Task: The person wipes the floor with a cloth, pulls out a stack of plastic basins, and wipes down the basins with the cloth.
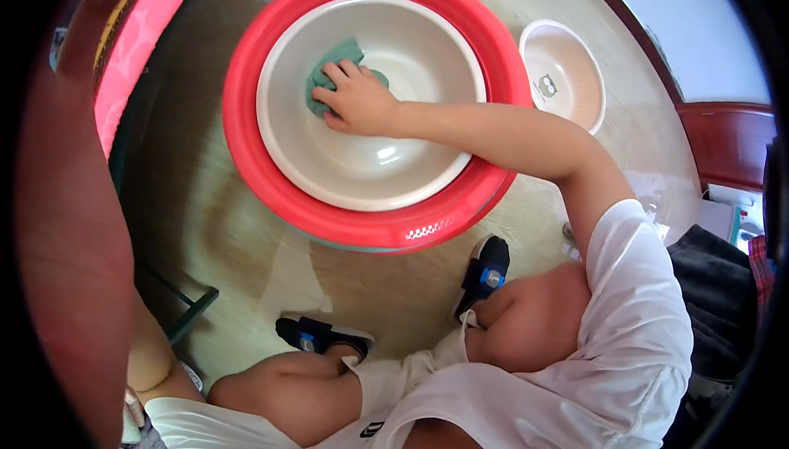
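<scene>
My right hand (359,100) reaches into a white basin (374,190) from the right. Its fingers are pressed onto a crumpled green cloth (347,52) against the basin's left inner wall. The white basin sits inside a larger red basin (246,133). At the far left, very close to the camera, a large blurred shape looks like my raised left hand (70,202) and forearm. Its fingers cannot be made out, nor whether it holds anything.
A smaller pale basin (565,71) with an owl picture stands right of the red one. Pink fabric (136,63) runs along the upper left, above a dark green metal leg (191,315). My feet in dark sandals (485,276) rest on the floor. Dark cloth (715,301) lies at right.
</scene>
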A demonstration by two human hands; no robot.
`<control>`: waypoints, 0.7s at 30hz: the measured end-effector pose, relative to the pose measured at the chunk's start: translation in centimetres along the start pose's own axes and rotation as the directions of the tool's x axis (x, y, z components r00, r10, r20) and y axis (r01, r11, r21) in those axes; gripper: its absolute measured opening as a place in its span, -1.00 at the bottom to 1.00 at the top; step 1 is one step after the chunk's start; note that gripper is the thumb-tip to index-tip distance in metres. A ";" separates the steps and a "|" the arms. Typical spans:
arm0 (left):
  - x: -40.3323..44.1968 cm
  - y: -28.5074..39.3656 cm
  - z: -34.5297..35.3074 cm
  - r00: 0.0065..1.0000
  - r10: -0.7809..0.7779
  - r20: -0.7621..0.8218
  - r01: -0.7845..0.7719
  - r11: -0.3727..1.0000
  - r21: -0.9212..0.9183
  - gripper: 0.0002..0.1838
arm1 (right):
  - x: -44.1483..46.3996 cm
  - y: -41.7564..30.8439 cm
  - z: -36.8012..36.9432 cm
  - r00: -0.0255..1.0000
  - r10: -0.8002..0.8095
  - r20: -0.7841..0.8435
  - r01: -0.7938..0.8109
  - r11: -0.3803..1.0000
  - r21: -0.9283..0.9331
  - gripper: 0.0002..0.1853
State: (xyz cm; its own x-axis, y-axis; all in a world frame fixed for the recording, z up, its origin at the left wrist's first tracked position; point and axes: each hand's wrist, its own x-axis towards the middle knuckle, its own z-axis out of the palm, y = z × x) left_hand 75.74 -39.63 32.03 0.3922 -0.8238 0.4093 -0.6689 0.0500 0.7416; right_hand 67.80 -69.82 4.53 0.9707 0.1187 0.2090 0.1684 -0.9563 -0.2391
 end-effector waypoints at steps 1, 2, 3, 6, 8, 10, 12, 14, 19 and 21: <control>-0.1 -0.1 0.2 1.000 -0.004 -0.001 0.004 1.000 -0.002 -0.28 | -0.2 -0.4 0.2 1.000 0.004 0.027 -0.005 1.000 0.017 -0.55; -0.2 -0.1 0.4 1.000 -0.005 -0.003 0.005 1.000 -0.006 -0.29 | -0.2 -0.3 0.5 1.000 -0.003 0.025 0.003 1.000 0.015 -0.55; -0.4 -0.1 0.5 1.000 -0.006 -0.006 0.006 1.000 -0.005 -0.30 | -0.3 -0.3 0.9 1.000 -0.013 -0.010 0.013 1.000 0.004 -0.55; -0.8 -0.1 0.7 1.000 -0.015 -0.008 0.015 1.000 -0.008 -0.32 | -0.1 -0.2 0.8 0.999 -0.011 -0.033 0.012 1.000 0.007 -0.55; -0.9 -0.1 0.7 1.000 -0.021 -0.013 0.021 1.000 -0.008 -0.34 | -0.1 -0.3 0.7 1.000 -0.011 -0.021 0.011 1.000 0.027 -0.54; -1.2 -0.1 0.9 1.000 -0.021 -0.017 0.021 1.000 -0.009 -0.36 | 0.0 -0.3 0.5 1.000 0.003 0.016 -0.003 1.000 0.029 -0.53; -1.5 0.1 1.1 1.000 -0.010 -0.009 0.010 1.000 -0.011 -0.37 | -0.6 0.1 0.7 0.999 -0.016 -0.042 0.016 1.000 0.000 -0.56; -1.8 0.6 1.4 1.000 -0.013 -0.001 0.013 1.000 -0.012 -0.39 | 0.4 -0.3 0.9 0.995 -0.035 -0.091 0.035 0.999 -0.001 -0.58; -1.8 0.6 1.7 0.999 -0.045 -0.010 0.044 0.999 -0.021 -0.43 | -0.2 -0.1 1.1 0.999 -0.016 -0.046 0.018 0.999 0.032 -0.58; -2.0 0.7 1.8 0.999 -0.051 -0.018 0.051 0.998 -0.022 -0.45 | 0.5 -0.1 0.8 0.999 -0.023 -0.039 0.023 1.000 0.001 -0.56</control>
State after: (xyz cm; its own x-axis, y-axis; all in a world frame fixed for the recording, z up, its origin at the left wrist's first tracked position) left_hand 73.32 -39.02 30.80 0.4373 -0.8150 0.3802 -0.6343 0.0202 0.7728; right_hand 68.38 -69.47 3.92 0.9590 0.1303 0.2518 0.1913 -0.9529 -0.2353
